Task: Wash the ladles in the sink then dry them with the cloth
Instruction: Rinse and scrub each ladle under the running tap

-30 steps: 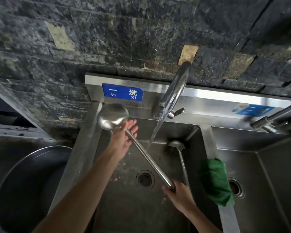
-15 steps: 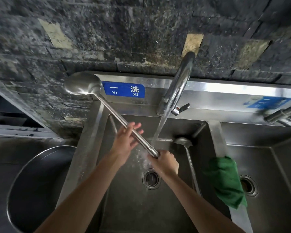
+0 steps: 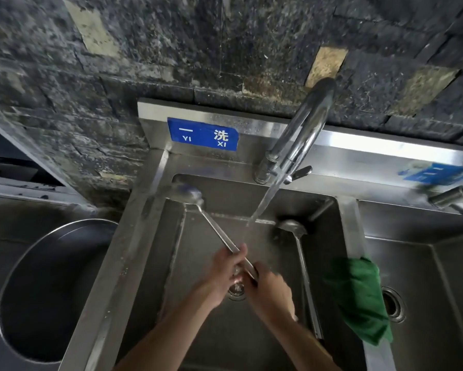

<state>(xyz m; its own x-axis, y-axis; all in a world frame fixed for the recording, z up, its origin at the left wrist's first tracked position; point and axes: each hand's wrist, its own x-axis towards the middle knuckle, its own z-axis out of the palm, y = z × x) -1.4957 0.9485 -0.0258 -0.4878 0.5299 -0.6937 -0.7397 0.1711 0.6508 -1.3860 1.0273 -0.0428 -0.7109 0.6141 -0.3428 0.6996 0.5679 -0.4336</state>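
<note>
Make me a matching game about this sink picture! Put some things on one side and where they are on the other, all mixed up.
Things:
1. green cloth
2. ladle in both hands
3. second ladle
4. blue sign

Places:
A. lying in the basin, at its right side
B. on the steel panel behind the sink
C. draped over the divider between the two basins
D. held slanting above the drain

Pairs: 1-C, 2-D, 3-A, 4-B

Single head-worn wide-angle view, looking steeply down and forward from close above the sink (image 3: 251,330); back wall (image 3: 198,49) fills the top, both forearms enter from the bottom edge. No second view.
</note>
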